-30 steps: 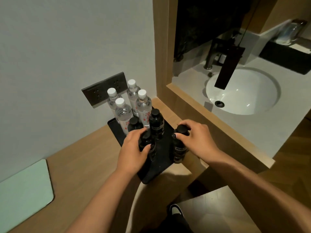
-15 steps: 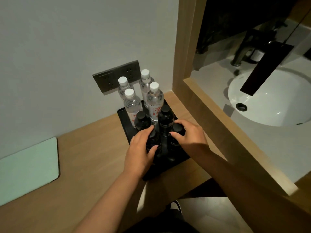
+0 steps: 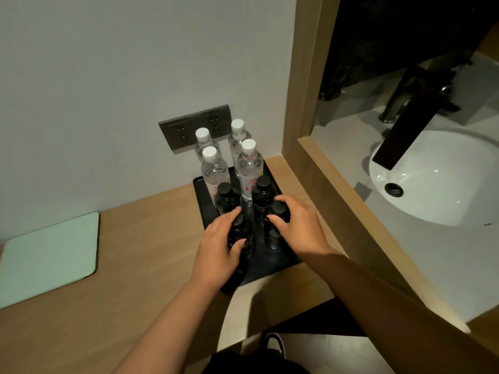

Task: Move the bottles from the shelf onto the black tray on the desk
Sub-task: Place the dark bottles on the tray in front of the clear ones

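Black tray (image 3: 205, 209) filling: left hand (image 3: 216, 247) and right hand (image 3: 299, 228) each gripping a dark bottle (image 3: 241, 233), seating both upright in front of the clear bottles (image 3: 249, 164).

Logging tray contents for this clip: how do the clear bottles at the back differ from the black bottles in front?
The clear bottles have white caps and see-through bodies with red print; the black bottles are dark all over, caps included. The clear ones stand taller and untouched near the wall; two black ones are gripped by the left hand and right hand. All stand upright on the black tray.
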The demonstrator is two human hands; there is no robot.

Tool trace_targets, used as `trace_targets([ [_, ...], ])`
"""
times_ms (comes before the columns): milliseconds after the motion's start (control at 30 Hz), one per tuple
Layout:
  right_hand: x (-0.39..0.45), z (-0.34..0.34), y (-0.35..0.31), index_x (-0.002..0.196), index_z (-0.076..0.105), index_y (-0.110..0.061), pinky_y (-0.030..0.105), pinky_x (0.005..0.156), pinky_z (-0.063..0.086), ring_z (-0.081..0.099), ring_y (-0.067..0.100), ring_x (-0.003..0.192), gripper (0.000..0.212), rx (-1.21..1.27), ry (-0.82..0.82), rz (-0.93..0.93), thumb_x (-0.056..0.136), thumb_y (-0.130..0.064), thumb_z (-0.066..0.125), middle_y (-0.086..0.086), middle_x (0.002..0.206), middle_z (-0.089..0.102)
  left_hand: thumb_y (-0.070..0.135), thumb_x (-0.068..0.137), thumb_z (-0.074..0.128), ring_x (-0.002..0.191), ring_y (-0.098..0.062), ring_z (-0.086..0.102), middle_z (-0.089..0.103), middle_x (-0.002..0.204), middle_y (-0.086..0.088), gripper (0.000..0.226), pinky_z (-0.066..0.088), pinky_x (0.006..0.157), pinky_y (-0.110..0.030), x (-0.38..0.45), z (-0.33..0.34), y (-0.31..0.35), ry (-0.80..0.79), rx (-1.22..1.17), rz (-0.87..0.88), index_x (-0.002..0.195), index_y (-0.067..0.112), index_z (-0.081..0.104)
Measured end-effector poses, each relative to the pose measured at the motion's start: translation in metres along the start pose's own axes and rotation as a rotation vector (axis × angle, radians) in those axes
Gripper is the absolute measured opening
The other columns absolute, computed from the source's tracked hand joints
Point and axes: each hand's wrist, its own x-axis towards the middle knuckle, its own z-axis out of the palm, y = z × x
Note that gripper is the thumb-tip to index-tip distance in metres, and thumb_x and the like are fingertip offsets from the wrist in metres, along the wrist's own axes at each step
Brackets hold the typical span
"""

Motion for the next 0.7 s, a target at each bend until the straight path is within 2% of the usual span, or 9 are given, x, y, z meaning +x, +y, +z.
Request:
trace_targets([
  [100, 0.005, 0.001, -0.006, 0.121, 0.056, -0.019, 0.037, 0.086, 0.051, 0.06, 0.02, 0.104, 0.042, -0.033, -0.007, -0.001, 0.083, -0.03, 0.069, 0.001, 0.114, 0.065, 0.013, 0.082, 0.07, 0.127, -0.014, 0.044, 0.049, 0.136, 0.004, 0.069, 0.038, 0.108, -0.032, 0.006, -0.001, -0.003, -0.017, 0.013, -0.017, 0.142, 0.026, 0.039],
  [233, 0.006, 0.004, -0.007, 0.134, 0.044, -0.021, 0.037, 0.096, 0.047, 0.052, 0.02, 0.119, 0.058, -0.042, -0.077, 0.058, 0.083, -0.034, 0.068, 0.001, 0.13, 0.056, 0.014, 0.083, 0.069, 0.13, -0.011, 0.041, 0.045, 0.138, 0.005, 0.069, 0.033, 0.108, -0.024, 0.009, -0.002, -0.004, -0.068, 0.021, -0.041, 0.143, 0.027, 0.036],
  [367, -0.002, -0.006, -0.013, 0.143, 0.032, -0.022, 0.034, 0.106, 0.037, 0.038, 0.017, 0.134, 0.065, -0.038, -0.135, 0.066, 0.087, -0.036, 0.062, -0.001, 0.144, 0.043, 0.022, 0.086, 0.066, 0.134, -0.008, 0.036, 0.04, 0.144, 0.008, 0.069, 0.033, 0.108, -0.026, 0.008, -0.008, -0.002, -0.054, 0.034, -0.05, 0.145, 0.027, 0.03],
  [533, -0.044, -0.031, -0.035, 0.144, 0.03, -0.019, 0.026, 0.103, 0.032, 0.036, 0.017, 0.134, 0.058, -0.067, -0.094, 0.043, 0.093, -0.032, 0.055, 0.001, 0.146, 0.039, 0.028, 0.091, 0.059, 0.139, -0.01, 0.03, 0.032, 0.152, 0.006, 0.068, 0.029, 0.11, -0.029, -0.012, -0.032, 0.018, -0.067, 0.036, -0.028, 0.149, 0.027, 0.024],
  [700, -0.099, -0.041, -0.061, 0.146, 0.028, -0.019, 0.03, 0.11, 0.028, 0.029, 0.015, 0.139, 0.059, -0.138, -0.027, 0.037, 0.094, -0.034, 0.052, -0.002, 0.151, 0.033, 0.03, 0.093, 0.055, 0.143, -0.012, 0.021, 0.026, 0.155, 0.005, 0.067, 0.024, 0.116, -0.035, -0.051, -0.06, 0.035, -0.106, 0.034, 0.041, 0.15, 0.025, 0.02],
])
